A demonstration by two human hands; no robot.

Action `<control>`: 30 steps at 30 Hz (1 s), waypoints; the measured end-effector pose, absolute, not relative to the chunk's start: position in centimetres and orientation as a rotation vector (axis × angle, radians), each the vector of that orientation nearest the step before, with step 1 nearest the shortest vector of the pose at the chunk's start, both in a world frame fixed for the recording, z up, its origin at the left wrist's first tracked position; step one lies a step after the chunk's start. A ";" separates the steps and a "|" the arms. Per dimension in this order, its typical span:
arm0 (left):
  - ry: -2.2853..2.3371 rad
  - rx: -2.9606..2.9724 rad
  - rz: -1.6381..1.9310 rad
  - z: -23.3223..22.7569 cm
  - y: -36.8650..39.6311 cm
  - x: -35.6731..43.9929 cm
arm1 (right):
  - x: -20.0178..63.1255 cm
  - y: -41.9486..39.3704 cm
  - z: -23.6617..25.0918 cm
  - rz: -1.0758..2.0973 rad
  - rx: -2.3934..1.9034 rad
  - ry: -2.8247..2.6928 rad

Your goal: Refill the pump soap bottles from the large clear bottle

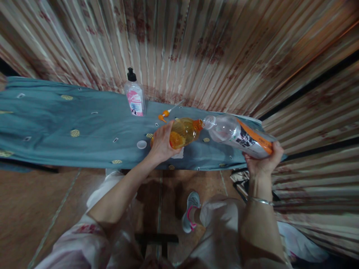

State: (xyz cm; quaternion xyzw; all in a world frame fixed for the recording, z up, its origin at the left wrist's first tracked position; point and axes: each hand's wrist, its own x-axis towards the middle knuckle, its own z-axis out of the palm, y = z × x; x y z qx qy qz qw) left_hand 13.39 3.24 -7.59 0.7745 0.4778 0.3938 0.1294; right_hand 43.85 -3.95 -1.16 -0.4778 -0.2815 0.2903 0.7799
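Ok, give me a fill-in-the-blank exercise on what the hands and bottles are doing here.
1. The left hand holds a small bottle of ____ liquid.
2. The right hand holds a large clear bottle, tipped so the two bottles meet at their ____.
3. The pump bottle standing on the blue cloth has a ____ top.
4. A loose white ____ lies on the cloth near the left hand.

Missing words: orange; mouths; black; cap
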 end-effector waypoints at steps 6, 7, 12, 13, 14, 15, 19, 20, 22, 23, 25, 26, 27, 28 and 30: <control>1.396 2.274 1.148 -7.7 3.2 13.4 | 44.0 -3.9 -1.2 0.637 -1.016 -0.632; 1.403 2.276 1.145 -7.7 3.2 13.4 | 44.0 -3.9 -1.2 0.634 -1.017 -0.629; 1.416 2.266 1.113 -7.5 3.2 13.4 | 43.9 -4.0 -1.2 0.630 -1.017 -0.603; 1.408 2.263 1.109 -7.5 3.2 13.3 | 43.9 -4.0 -1.2 0.635 -1.018 -0.601; 1.400 2.260 1.111 -7.5 3.2 13.3 | 43.9 -4.0 -1.2 0.639 -1.018 -0.601; 1.392 2.257 1.117 -7.5 3.2 13.3 | 43.9 -4.0 -1.2 0.642 -1.019 -0.605; 1.389 2.260 1.150 -7.6 3.2 13.4 | 44.0 -4.0 -1.2 0.645 -1.018 -0.619; 1.393 2.262 1.152 -7.7 3.2 13.4 | 44.0 -4.0 -1.2 0.646 -1.015 -0.621; 1.403 2.264 1.153 -7.7 3.2 13.4 | 43.9 -4.0 -1.2 0.648 -1.009 -0.617; 1.402 2.265 1.150 -7.7 3.2 13.4 | 43.9 -4.0 -1.1 0.647 -1.008 -0.615; 1.395 2.270 1.146 -7.7 3.2 13.4 | 43.8 -4.0 -1.1 0.646 -1.002 -0.612; 1.392 2.272 1.146 -7.7 3.3 13.4 | 43.8 -4.0 -1.2 0.647 -0.997 -0.611; 1.388 2.272 1.148 -7.7 3.3 13.4 | 43.8 -4.0 -1.2 0.649 -0.993 -0.610; 1.384 2.269 1.149 -7.7 3.2 13.4 | 43.9 -4.0 -1.2 0.652 -0.990 -0.609; 1.386 2.255 1.148 -7.6 3.2 13.4 | 43.9 -4.0 -1.3 0.656 -0.991 -0.603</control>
